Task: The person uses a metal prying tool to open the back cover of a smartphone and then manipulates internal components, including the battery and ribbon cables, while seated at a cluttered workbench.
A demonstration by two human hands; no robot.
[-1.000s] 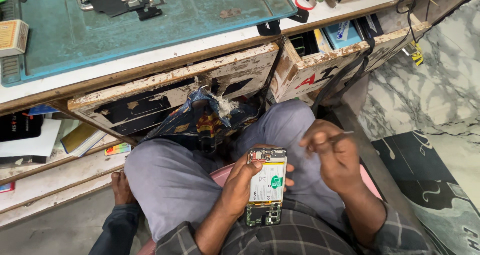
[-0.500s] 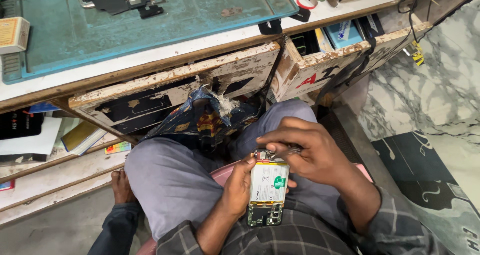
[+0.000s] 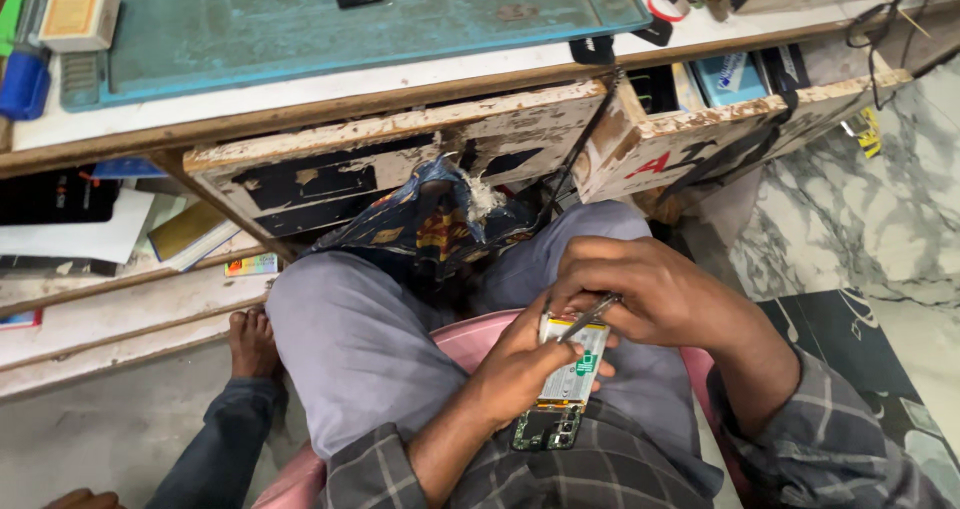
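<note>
Holding an opened phone [image 3: 563, 389] over the lap, the left hand [image 3: 520, 364] cups it from the left side, fingers wrapped around its edge, with the exposed back facing up: a pale battery with a green patch and a dark circuit board at the near end. The right hand [image 3: 640, 294] arches over the far end of the phone, its fingers pressed together in a pinch on metal tweezers [image 3: 588, 316], whose tips meet the phone near its upper edge. The person sits on a pink chair [image 3: 470, 339] in grey trousers and checked sleeves. Ahead, a worn wooden drawer [image 3: 400, 149] hangs open under the table [image 3: 300, 74], which carries a teal work mat [image 3: 350, 19]. Another person's bare foot [image 3: 250, 341] rests on the floor at left.
</note>
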